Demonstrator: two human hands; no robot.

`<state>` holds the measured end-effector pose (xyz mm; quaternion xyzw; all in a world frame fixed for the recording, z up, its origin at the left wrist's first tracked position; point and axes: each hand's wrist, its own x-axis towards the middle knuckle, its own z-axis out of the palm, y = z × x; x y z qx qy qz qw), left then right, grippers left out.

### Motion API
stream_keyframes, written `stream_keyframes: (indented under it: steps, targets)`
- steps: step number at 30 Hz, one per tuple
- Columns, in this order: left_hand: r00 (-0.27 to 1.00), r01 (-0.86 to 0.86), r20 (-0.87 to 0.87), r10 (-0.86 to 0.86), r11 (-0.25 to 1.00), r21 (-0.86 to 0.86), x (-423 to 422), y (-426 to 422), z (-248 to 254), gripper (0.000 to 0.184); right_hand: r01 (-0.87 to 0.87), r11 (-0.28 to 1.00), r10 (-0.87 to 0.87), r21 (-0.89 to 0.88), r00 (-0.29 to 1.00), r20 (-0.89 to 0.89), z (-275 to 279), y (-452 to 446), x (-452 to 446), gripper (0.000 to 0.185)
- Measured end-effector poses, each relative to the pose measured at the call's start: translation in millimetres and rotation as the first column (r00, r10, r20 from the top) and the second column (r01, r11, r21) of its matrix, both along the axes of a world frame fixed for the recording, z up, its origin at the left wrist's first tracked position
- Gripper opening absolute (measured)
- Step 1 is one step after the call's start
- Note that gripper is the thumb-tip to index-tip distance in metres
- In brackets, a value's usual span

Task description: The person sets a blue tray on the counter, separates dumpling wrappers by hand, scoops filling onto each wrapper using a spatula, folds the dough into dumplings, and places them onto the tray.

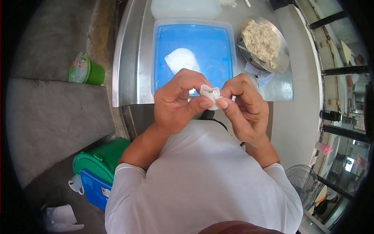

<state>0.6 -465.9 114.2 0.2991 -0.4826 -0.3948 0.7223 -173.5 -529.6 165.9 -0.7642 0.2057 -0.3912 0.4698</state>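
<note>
My left hand (175,99) and my right hand (247,107) pinch a small white dumpling wrapper (209,96) between thumbs and fingers, in front of my chest. Its upper edge is gathered into folds; whether filling sits inside, I cannot tell. Just beyond my hands, a shallow blue tray (214,45) with a translucent rim rests on the steel table. Round white wrappers (183,60), seemingly stacked, lie on that tray. To its right stands a metal bowl (285,58) heaped with pale, lumpy filling (261,41), a thin stick or utensil handle at its near left side.
A translucent plastic container (186,8) sits behind the tray on the steel table (132,50). A small green bucket (94,73) stands at left. Below it are a green lidded bin (102,156) and a blue box (93,189). A fan (303,183) stands at lower right.
</note>
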Motion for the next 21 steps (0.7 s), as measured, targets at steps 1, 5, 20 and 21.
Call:
stream_keyframes:
  steps: [1,5,20,21]
  targets:
    - [1.000,0.010,0.023,-0.010,1.000,0.017,0,0,1,0.028,-0.002,0.999,0.000,0.052,1.000,0.026,0,-1,-1,0.012]
    - [0.996,-0.001,0.093,-0.003,0.999,0.044,-7,-7,6,0.025,-0.012,0.990,0.001,0.142,0.997,0.077,-3,-8,-5,0.012]
    - [0.862,-0.174,0.480,0.161,0.985,-0.018,-54,-50,30,0.019,-0.165,0.986,0.163,0.028,0.984,0.068,-8,-79,-66,0.011]
    - [0.856,-0.188,0.487,0.170,0.982,-0.012,-56,-53,34,0.019,-0.179,0.983,0.176,0.034,0.981,0.075,-10,-88,-67,0.011]
